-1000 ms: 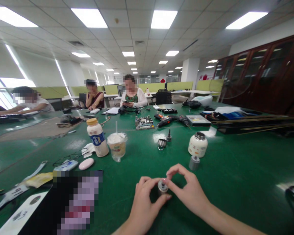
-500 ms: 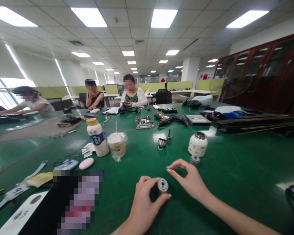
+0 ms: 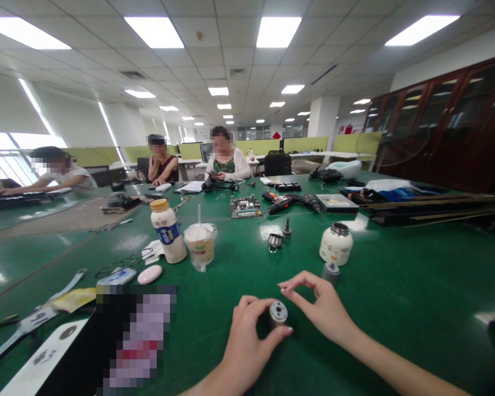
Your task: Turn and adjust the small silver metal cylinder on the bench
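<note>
My left hand (image 3: 251, 338) is curled around a small grey metal cylinder (image 3: 278, 312), thumb on the near side and index finger on the far side. The cylinder stands upright on the green table, and its round top shows a dark centre hole and smaller dark spots. Just above and to the right, my right hand (image 3: 324, 305) hovers with thumb and index fingertips pinched together. Whatever lies between those fingertips is too small to make out. Behind the right hand stands another grey cylinder (image 3: 330, 271), in front of a cream jar (image 3: 336, 244) with faces drawn on it.
A milk-drink bottle (image 3: 168, 234) and a plastic cup with straw (image 3: 200, 246) stand left of centre. Farther back lie a metal strainer-like piece (image 3: 274, 241), a dark socket-like part (image 3: 287, 228), a circuit board (image 3: 246, 206) and power drills (image 3: 280, 203). Several people sit across the table.
The whole view has shifted slightly, so everything appears a little farther right. Both hands keep the same pose around and above the metal cylinder.
</note>
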Motion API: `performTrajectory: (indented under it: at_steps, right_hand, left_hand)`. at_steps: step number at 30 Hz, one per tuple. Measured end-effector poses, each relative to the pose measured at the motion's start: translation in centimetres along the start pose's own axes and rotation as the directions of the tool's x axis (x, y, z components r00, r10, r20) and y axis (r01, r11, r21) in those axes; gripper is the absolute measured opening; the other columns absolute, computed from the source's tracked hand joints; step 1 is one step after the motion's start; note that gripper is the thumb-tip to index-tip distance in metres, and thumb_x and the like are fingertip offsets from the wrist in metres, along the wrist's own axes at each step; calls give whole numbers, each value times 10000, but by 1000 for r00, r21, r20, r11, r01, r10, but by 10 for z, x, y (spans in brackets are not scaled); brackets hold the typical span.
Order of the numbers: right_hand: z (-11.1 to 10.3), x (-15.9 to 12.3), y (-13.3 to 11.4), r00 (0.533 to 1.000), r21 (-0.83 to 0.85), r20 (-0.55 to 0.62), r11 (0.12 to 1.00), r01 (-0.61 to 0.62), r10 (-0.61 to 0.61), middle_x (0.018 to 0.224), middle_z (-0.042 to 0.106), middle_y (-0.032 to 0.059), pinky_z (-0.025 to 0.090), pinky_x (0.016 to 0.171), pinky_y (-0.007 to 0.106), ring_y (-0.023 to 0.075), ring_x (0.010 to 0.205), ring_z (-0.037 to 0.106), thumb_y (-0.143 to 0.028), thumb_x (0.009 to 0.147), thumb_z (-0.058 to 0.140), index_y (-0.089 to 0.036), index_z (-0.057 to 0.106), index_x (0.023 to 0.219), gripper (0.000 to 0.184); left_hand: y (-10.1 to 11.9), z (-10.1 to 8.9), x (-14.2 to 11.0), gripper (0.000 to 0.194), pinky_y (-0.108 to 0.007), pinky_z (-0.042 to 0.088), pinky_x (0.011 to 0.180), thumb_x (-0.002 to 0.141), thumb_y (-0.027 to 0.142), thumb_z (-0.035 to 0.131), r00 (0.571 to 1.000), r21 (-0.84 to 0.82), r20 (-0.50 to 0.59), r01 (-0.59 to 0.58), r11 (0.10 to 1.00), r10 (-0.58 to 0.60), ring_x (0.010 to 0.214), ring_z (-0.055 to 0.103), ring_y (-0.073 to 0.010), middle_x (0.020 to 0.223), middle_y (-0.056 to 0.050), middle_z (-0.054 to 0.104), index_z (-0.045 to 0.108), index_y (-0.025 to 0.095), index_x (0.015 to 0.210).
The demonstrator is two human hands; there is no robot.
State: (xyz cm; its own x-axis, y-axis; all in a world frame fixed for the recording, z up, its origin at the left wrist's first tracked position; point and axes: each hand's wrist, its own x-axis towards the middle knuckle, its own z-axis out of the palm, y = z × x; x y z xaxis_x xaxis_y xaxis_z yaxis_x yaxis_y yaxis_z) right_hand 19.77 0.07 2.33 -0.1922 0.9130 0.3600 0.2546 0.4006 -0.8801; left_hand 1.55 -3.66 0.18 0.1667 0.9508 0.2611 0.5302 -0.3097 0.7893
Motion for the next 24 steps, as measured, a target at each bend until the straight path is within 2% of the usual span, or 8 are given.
performTrajectory:
  at_steps: [3,6,14,18,21,24]
  right_hand:
    - [8,-9,-17,995,-18,100,1000,23,-21,883,740,17,496,858,324,193,902,688,-223,834,665,-211,684,787,52]
    - [13,-14,-22,992,-52,123,998,35,-29,854,737,5,486,856,310,184,886,686,-149,816,653,-211,688,758,92]
    - [13,-13,-19,994,-79,109,997,8,1,843,721,6,488,826,303,183,860,675,-209,829,654,-209,680,769,66]
    - [10,-12,-17,1000,-130,-15,991,20,-22,734,665,2,490,716,297,180,739,647,-282,808,684,-200,627,788,102]
    - [8,-12,-17,997,-136,-46,989,61,-68,816,680,18,493,790,321,196,823,651,-278,803,686,-204,614,859,117]
    - [9,-13,-19,996,-133,57,989,69,-62,939,704,30,484,876,339,211,954,647,-245,808,677,-221,656,918,115]
  left_hand:
    - [0,0,-1,345,-421,441,877,751,300,761,1000,-4,1,-18,1000,18,974,564,-262,994,-66,639,683,234,1080]
    - [0,0,-1,334,-417,442,878,762,291,751,999,-14,9,-32,999,33,980,564,-259,986,-57,647,683,248,1087]
    - [3,-1,1,306,-414,451,882,759,280,746,1000,-8,2,-19,1000,19,976,567,-256,986,-62,657,692,239,1058]
    - [3,-1,0,334,-415,455,877,743,292,762,1000,-7,-1,-24,1000,24,972,567,-257,987,-58,666,694,259,1068]
    - [2,-1,-1,344,-419,456,877,730,279,771,1000,-3,-5,-14,1000,14,969,569,-258,993,-61,660,696,255,1065]
    - [2,0,0,341,-415,454,880,743,258,756,1000,-9,-8,-13,1000,13,977,572,-256,1000,-66,651,693,244,1078]
